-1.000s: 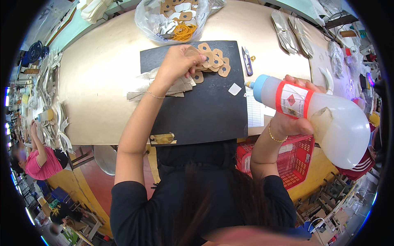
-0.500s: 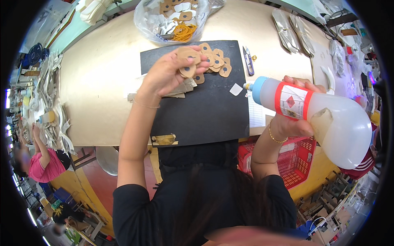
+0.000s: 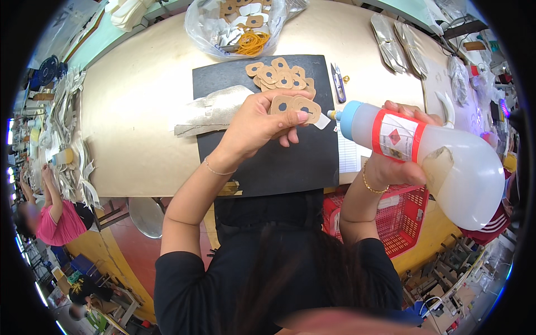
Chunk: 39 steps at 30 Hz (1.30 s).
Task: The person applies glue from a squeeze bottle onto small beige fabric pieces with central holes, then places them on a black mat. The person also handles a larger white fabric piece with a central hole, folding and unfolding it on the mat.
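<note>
The left hand (image 3: 254,125) pinched a tan cardboard piece (image 3: 296,106); the right hand (image 3: 399,162) wrapped the glue bottle (image 3: 424,153), nozzle at three o'clock. A hard squeeze could have flooded the black mat (image 3: 279,162).

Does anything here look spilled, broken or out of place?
Nothing stands out. The left hand holds tan cardboard pieces above the black mat; the right hand tips a squeeze bottle toward them, no spill visible.

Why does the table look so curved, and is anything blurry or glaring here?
Head view: the fisheye lens bends the table edge and rings the picture in black. Lighting is bright and even, with soft shadows. The left hand holding tan cut-out pieces and the right hand holding the plastic bottle are sharp; the dark hair nearest the lens is blurred.
</note>
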Tool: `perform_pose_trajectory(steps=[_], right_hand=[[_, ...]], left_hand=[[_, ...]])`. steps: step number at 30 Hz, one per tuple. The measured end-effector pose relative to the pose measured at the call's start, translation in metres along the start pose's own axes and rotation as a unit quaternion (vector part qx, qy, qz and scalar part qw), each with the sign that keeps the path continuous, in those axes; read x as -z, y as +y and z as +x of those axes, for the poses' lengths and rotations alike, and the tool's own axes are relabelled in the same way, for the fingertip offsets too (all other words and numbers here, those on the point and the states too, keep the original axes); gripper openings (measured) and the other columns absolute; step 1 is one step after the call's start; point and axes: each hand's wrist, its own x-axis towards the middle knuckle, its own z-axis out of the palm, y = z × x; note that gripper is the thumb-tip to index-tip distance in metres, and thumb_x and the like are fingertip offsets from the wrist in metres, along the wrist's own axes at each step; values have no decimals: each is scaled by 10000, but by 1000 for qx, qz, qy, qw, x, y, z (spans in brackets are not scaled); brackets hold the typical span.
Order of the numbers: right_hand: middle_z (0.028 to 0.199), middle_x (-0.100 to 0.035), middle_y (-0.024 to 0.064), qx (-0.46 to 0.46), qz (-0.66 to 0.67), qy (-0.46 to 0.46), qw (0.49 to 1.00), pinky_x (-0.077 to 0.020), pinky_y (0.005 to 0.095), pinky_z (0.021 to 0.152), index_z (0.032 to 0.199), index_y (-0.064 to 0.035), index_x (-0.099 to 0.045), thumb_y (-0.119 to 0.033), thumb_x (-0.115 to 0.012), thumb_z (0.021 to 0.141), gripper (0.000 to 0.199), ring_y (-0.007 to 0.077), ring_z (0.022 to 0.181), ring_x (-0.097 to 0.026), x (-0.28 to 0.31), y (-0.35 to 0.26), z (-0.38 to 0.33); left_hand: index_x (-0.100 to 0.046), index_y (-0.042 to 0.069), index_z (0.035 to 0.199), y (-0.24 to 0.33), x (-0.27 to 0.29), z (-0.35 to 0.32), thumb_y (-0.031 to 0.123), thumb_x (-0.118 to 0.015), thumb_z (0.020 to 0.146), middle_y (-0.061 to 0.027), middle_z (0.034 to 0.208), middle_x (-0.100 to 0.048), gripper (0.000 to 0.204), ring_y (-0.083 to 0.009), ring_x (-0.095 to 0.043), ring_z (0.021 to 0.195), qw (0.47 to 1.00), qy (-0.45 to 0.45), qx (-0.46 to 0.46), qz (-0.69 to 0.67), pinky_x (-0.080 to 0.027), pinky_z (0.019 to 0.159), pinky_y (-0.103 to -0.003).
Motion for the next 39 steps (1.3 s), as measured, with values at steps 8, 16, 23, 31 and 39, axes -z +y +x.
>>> perform_pose_trajectory(steps=[8,16,23,31,39], right_hand=[[955,-600,162,-31,-56,40,997,-542,429,836,1095,54,-472,-654,-733,585,910,276,895,-639,0,-8,-2],[952,-593,149,-53,-81,35,995,-537,431,835,1095,55,-471,-632,-756,575,907,284,894,-636,-2,-6,-6],[974,-579,142,-47,-35,-47,997,-536,414,833,1065,43,-509,-594,-786,569,854,273,917,-630,-2,1,-10],[1009,-588,167,-16,0,-59,998,-529,415,850,1092,57,-493,-529,-805,604,824,282,951,-623,7,-1,-2],[1016,-578,151,-36,34,-53,997,-519,460,870,1127,33,-469,-552,-796,588,860,275,943,-622,-5,2,1]], left_hand=[[-562,6,885,0,-2,-1,124,-697,811,-108,788,-639,194,-139,-630,581,999,30,29,13,-498,479,-209],[-521,2,962,-2,-7,0,82,-695,797,-99,715,-626,253,-119,-586,500,999,22,5,-39,-481,436,-230],[-523,-2,953,0,-9,-2,76,-689,800,-92,704,-619,239,-115,-578,494,999,26,4,-36,-469,428,-227],[-539,5,930,0,-6,-3,87,-677,811,-66,677,-584,200,-96,-540,481,999,39,14,-32,-399,404,-205],[-573,12,848,4,-10,-6,109,-687,796,-21,612,-558,158,-68,-504,453,999,8,26,27,-367,392,-192]])
